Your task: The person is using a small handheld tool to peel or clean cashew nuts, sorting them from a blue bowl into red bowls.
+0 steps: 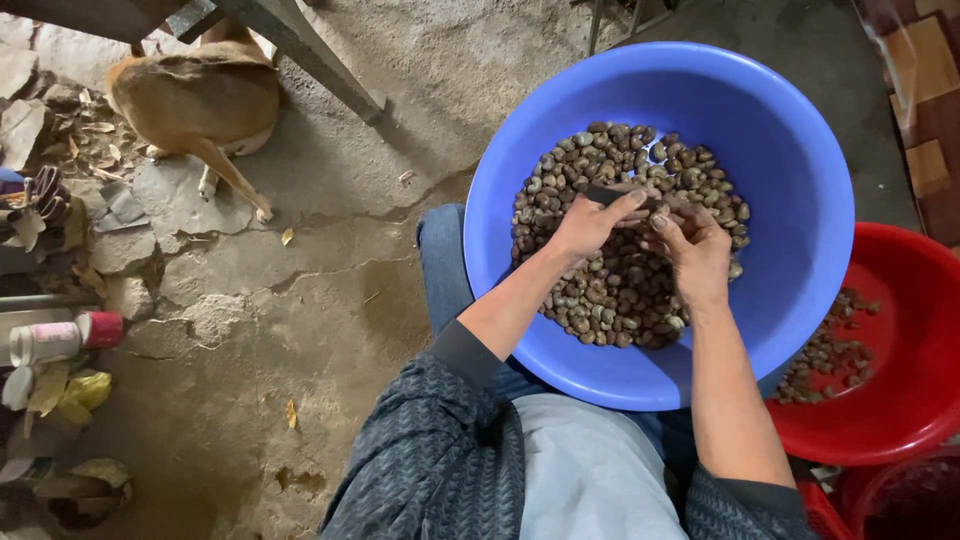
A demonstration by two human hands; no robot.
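Over the blue basin [790, 150] of nuts [600, 290], the left hand [590, 225] closes around a dark tool [605, 195]. The right hand [695, 250] pinches one nut, hidden by fingers. The nut seems small, hard and light; better to grip its sides.

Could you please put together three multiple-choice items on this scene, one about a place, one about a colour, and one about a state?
1. Where is the dog lying?
A. On the concrete floor at upper left
B. Inside the red basin
C. On the person's lap

2. What colour is the basin that the hands work over?
A. Green
B. Blue
C. White

3. What state is the left hand in?
A. Flat and open on the floor
B. Hanging free outside the basin
C. Closed on a small dark tool

Key: 1 A, the dog lies on the floor near metal legs. 2 B, the basin of cashew nuts is blue. 3 C, its fingers pinch the tool beside the right hand.
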